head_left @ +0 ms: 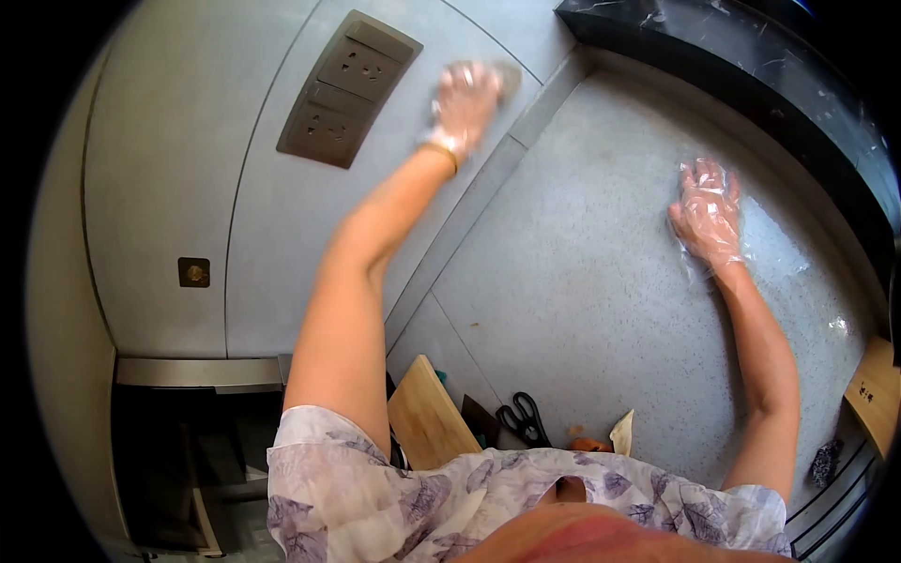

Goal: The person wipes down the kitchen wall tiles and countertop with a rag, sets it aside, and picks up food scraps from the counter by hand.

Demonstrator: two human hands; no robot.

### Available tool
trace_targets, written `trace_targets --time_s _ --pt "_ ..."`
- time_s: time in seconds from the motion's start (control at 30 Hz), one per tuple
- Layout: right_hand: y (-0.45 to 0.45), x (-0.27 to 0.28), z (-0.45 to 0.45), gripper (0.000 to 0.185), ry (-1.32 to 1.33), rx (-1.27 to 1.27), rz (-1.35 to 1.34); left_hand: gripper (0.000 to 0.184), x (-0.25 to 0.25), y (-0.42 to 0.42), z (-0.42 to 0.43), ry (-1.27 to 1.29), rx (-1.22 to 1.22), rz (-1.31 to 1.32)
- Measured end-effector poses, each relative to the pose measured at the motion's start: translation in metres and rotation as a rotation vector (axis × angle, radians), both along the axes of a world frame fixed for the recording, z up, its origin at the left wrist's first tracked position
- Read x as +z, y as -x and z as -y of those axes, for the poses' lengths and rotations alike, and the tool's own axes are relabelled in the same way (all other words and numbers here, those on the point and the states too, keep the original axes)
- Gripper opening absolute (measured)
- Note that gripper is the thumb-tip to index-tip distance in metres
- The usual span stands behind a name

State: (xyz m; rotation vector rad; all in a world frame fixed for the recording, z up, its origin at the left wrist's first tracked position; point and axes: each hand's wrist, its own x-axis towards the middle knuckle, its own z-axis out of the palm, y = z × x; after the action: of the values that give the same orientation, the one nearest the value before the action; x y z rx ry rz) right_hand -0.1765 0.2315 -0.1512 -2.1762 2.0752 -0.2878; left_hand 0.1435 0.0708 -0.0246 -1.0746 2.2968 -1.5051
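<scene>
Both of my hands wear thin clear plastic gloves. My left hand (465, 103) is pressed to the grey wall panel (404, 188), just right of the double socket plate (350, 89). Its fingers are closed over a flat greyish-tan pad (511, 81), blurred by motion; whether it is cloth or sponge I cannot tell. My right hand (709, 214) lies flat on the speckled grey countertop (572, 263), fingers stretched out, holding nothing. A wet, shiny patch shows on the counter beside it.
A dark marble ledge (751, 66) borders the counter's far side. Near my body are a wooden board (432, 413), black scissors (524, 419) and a pale scrap (622, 433). At right stand another wooden piece (873, 394), a dark scrubber (826, 462) and a black rack (831, 521).
</scene>
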Motion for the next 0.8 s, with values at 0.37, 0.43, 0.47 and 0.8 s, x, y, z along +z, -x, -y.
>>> trace_targets --time_s 0.37,0.43,0.47,0.8 --pt "0.001 0.002 0.000 0.058 0.016 0.016 0.033 0.021 0.022 0.015 0.018 0.101 -0.012 -0.172" --pt "-0.001 -0.001 -0.001 0.058 0.033 0.009 0.054 0.023 0.023 0.017 0.012 0.065 -0.051 -0.173" --pt "0.000 -0.005 0.001 0.058 0.055 0.010 0.066 0.024 0.035 0.027 0.007 0.023 -0.011 -0.224" --pt "0.000 -0.001 -0.001 0.057 0.059 0.018 0.053 0.029 0.071 0.055 0.037 0.263 0.182 -0.348"
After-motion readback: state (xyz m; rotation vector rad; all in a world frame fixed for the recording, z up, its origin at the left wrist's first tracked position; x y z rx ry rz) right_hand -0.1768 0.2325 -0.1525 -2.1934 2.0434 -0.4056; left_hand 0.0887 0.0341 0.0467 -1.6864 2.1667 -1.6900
